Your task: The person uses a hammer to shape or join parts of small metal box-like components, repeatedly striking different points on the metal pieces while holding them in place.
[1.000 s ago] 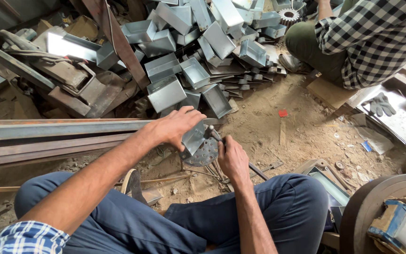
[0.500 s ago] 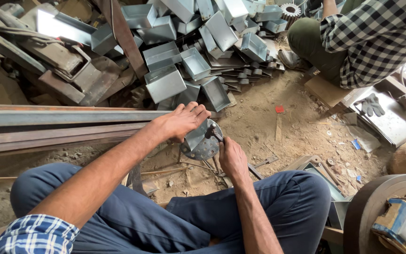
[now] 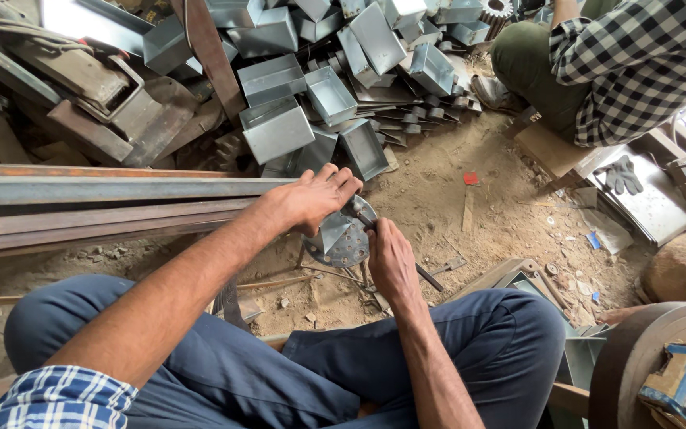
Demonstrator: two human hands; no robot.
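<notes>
My left hand (image 3: 317, 197) grips a small folded sheet-metal piece (image 3: 341, 238) from above, just over the dirt ground between my knees. My right hand (image 3: 388, 258) is closed around a dark metal hand tool (image 3: 430, 280), whose head meets the sheet-metal piece near my left fingers. The tool's handle tip sticks out to the right below my hand. The tool's working end is hidden between my hands.
A heap of grey sheet-metal boxes (image 3: 303, 95) lies ahead. Long rusty steel bars (image 3: 81, 199) run across the left. Another person in a checked shirt (image 3: 637, 63) sits at the upper right, with a glove (image 3: 621, 176) on a metal sheet nearby. A round wheel (image 3: 645, 357) stands lower right.
Both hands stay on the metal piece and tool, with only small shifts. The view has tilted slightly, so the box heap sits higher in the frame.
</notes>
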